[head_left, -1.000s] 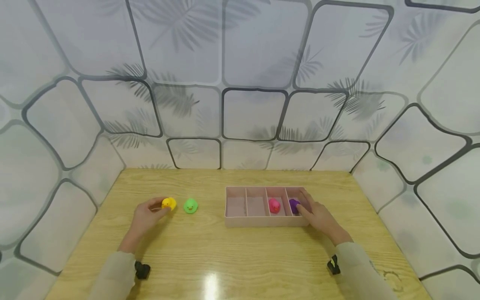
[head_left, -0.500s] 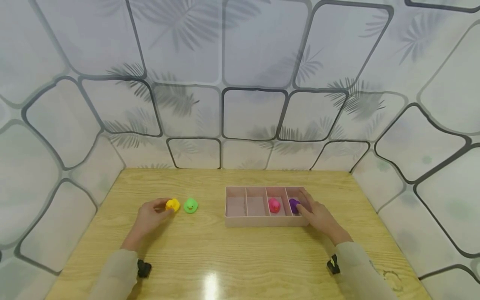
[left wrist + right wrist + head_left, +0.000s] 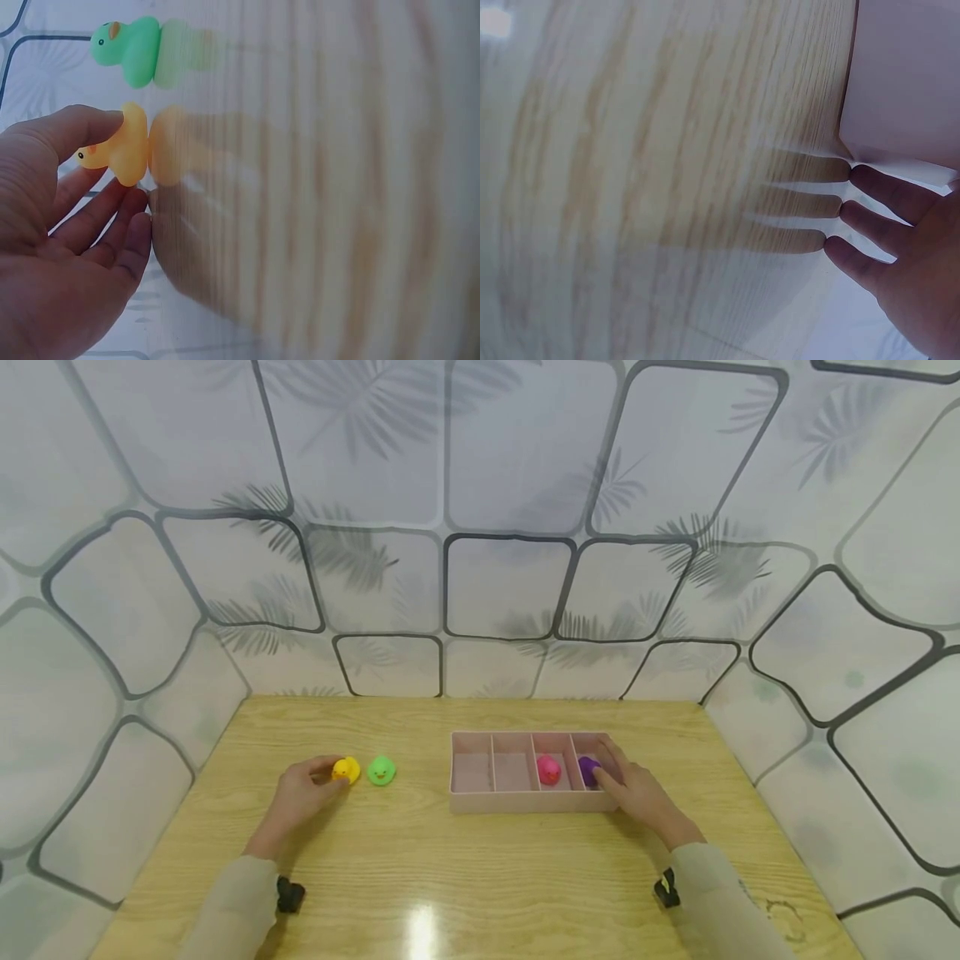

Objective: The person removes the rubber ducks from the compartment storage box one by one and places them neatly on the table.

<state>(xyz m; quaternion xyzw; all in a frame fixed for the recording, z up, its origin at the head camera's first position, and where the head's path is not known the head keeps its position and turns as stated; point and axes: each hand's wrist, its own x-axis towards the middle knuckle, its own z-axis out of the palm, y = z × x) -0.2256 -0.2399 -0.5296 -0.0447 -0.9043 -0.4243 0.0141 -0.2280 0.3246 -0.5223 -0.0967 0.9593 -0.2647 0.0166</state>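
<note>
I had the left hand (image 3: 300, 793) nearer, fingers (image 3: 90, 124) loosely touching the upright yellow duck (image 3: 346, 769), tray (image 3: 525, 804) well off right; right hand (image 3: 637, 793) lay flat, fingers straight.

Small yellow duck (image 3: 346, 769) sits upright on the wooden table, left of centre, its rounded body glossy and its orange beak showing in the left wrist view (image 3: 129, 148). A thumb rests on its top and fingers lie alongside it. Just to its right stands a green duck (image 3: 381, 770) of the same shape, close by but not touching, orange beak too (image 3: 133, 50). Over on the right lies a pink tray (image 3: 525, 804) with four compartments in a row. A purple duck (image 3: 588, 771) sits in the rightmost compartment, fingers against it, and the tray's right end is under that hand.
</note>
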